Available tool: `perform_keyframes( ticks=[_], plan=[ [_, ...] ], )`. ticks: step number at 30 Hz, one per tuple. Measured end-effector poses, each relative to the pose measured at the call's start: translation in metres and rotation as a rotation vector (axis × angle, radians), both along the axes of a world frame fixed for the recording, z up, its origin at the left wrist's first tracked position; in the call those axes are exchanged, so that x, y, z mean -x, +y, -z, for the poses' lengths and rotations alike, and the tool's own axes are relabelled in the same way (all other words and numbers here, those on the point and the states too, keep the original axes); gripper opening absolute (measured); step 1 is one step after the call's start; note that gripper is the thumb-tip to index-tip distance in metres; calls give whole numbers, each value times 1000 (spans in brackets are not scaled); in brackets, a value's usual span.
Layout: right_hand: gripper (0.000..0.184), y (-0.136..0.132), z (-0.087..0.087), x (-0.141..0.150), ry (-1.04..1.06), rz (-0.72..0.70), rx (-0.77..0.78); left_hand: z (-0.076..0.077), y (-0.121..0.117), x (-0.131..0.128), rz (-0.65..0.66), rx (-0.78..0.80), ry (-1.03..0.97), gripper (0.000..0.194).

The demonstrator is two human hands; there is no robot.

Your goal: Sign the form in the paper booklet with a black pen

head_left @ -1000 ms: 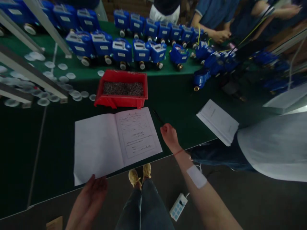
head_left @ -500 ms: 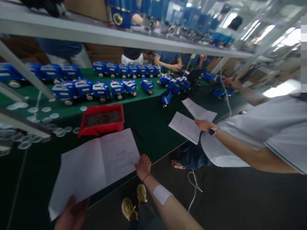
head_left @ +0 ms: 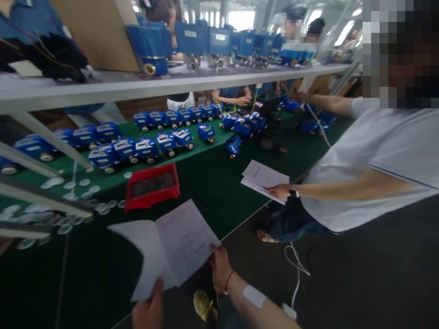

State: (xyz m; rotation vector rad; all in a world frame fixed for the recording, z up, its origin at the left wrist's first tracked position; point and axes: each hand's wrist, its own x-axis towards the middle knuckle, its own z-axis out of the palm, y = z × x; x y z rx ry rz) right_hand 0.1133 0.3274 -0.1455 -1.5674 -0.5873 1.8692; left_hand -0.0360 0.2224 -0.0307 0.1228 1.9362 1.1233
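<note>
Hands grip an open booklet point(head_left: 171, 249) above the worktop point(head_left: 219, 192): left hand point(head_left: 149, 310) at its lower edge, right hand point(head_left: 219, 265) at its right edge.

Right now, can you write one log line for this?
left hand: holds folded white paper sheets | right hand: grips same sheets | red plastic bin: on green table

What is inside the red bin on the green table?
The red bin holds a dark, grainy fill of small parts, too small to identify. The fill covers the bin's bottom, so its depth cannot be seen. White discs lie on the table beside it.
</note>
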Motion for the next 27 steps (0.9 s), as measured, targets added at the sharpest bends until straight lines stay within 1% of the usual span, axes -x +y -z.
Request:
perform_keyframes(
  ticks=[2,5,7,10,13,14,16,19,21,22,24,26,27],
  plan=[
    [31,-9,4,-6,105,19,59,-2,16,-22,18,13,70,21],
    [31,-17,12,-8,155,14,126,-2,29,-35,31,32,121,33],
    [28,-20,18,-9,123,35,130,-2,27,-34,14,45,162,41],
    [24,-21,27,-12,37,102,126,-2,16,-26,-15,68,226,48],
    [22,-23,29,-12,35,95,211,0,10,-24,36,76,249,50],
    [22,-25,27,-11,70,74,233,2,11,-27,80,68,244,51],
    [20,-28,19,-7,168,35,215,7,18,-38,214,24,213,49],
    [27,-28,5,-6,266,20,71,11,32,-59,500,-96,97,36],
    [34,-24,-5,-13,264,20,-24,11,35,-71,650,-160,7,39],
    [37,-20,-10,-20,250,15,-54,10,33,-75,686,-176,-29,41],
    [41,-10,-21,-39,222,-12,-77,8,22,-77,689,-191,-83,39],
    [44,3,-36,-60,220,-56,-75,10,9,-74,619,-186,-133,39],
    [46,10,-44,-70,230,-79,-75,12,5,-72,556,-171,-159,42]
  ],
)
